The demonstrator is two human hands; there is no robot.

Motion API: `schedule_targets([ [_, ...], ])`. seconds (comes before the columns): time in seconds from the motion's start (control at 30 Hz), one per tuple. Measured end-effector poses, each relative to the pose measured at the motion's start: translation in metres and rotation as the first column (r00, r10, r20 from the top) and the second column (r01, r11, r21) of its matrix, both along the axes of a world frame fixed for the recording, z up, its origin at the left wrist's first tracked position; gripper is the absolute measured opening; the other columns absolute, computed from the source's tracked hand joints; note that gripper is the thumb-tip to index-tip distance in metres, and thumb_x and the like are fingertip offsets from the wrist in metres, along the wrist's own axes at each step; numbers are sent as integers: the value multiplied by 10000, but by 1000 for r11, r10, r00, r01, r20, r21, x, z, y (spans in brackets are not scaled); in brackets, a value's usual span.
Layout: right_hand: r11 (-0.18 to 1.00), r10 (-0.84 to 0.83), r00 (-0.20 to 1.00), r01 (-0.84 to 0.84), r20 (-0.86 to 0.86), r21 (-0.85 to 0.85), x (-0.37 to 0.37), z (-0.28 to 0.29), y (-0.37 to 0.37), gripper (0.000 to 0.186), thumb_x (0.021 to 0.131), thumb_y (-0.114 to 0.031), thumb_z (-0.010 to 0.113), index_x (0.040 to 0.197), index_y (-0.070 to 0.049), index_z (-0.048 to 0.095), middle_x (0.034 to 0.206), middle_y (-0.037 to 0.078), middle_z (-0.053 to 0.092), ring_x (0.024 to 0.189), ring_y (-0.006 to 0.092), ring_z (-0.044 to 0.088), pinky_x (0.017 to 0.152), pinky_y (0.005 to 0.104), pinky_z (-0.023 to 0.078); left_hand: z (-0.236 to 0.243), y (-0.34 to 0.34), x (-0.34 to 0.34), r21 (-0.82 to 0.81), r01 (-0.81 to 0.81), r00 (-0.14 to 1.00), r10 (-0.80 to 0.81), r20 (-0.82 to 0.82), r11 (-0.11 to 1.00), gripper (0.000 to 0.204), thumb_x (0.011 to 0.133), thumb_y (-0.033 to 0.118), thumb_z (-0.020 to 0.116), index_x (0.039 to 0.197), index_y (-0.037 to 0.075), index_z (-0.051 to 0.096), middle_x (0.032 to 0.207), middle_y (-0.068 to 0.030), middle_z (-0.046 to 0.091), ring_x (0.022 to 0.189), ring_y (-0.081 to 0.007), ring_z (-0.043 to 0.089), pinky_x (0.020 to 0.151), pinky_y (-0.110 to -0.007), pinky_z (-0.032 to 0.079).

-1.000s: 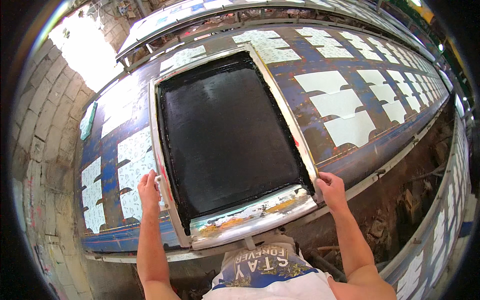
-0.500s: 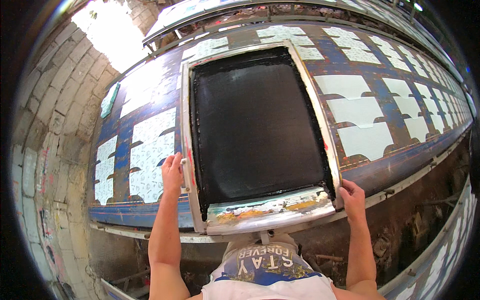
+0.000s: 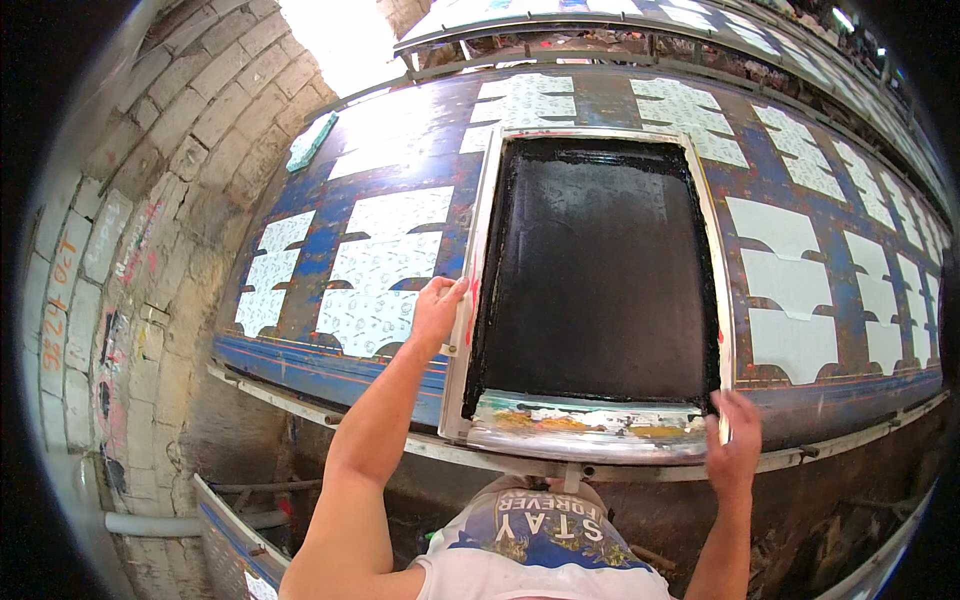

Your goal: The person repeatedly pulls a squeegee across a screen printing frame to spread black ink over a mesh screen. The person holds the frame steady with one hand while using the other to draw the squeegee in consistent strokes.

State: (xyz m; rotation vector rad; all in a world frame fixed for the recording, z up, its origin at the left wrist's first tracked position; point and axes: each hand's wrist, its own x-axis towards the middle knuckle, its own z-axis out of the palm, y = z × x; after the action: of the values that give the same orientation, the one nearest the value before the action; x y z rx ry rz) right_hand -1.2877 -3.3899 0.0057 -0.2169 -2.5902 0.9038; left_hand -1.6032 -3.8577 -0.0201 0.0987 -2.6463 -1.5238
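A large screen-printing frame (image 3: 728,340) with a pale metal rim lies on the long table in front of me. Its mesh (image 3: 605,270) is covered in black ink, and the near end is smeared with white, ochre and silver. My left hand (image 3: 438,312) grips the frame's left rim, fingers closed near a small fitting. At the near right corner my right hand (image 3: 735,430) has its fingers bent round the rim, a little smeared by motion. White cut fabric pieces (image 3: 792,340) lie right of the frame; those at left (image 3: 366,322) carry a small dark print.
The long blue-brown table (image 3: 300,350) has a metal rail (image 3: 290,408) along its near edge. A block wall (image 3: 150,300) rises at the left. A folded turquoise cloth (image 3: 312,140) sits at the far left corner. More tables with pieces stand beyond.
The view has swung, so the frame sits further right in the picture. It keeps about the same place between the fabric pieces. My right hand has shifted slightly at the near right corner.
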Motion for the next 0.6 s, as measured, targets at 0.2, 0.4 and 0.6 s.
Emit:
schedule_targets([
  [0.2, 784, 556, 816, -578, 158, 224, -6, 17, -96, 693, 702, -26, 921, 1356, -158, 732, 1389, 137, 704, 1292, 374, 674, 1107, 497, 542, -8, -2, -4, -126, -7, 999, 2, -41, 992, 368, 1005, 352, 733, 1124, 4, 746, 1082, -258, 775, 1051, -405, 731, 958, -478, 558],
  [0.4, 740, 514, 836, -545, 191, 394, -19, 18, -121, 607, 743, 52, 773, 1331, -87, 714, 1346, 153, 720, 1240, 402, 692, 1072, 523, 559, -11, -4, -3, -225, -43, 998, 29, -64, 973, 341, 967, 139, 606, 1262, 32, 739, 1217, -283, 776, 1197, -457, 733, 1060, -517, 568],
  [0.6, 787, 442, 890, -445, 114, 427, -40, 35, -146, 543, 767, 77, 672, 1295, -37, 714, 1236, 169, 763, 1131, 393, 722, 980, 517, 557, -7, -7, -4, -169, -4, 1000, 9, 25, 986, 346, 962, 147, 639, 1269, 36, 753, 1223, -279, 785, 1197, -433, 749, 1065, -495, 576],
])
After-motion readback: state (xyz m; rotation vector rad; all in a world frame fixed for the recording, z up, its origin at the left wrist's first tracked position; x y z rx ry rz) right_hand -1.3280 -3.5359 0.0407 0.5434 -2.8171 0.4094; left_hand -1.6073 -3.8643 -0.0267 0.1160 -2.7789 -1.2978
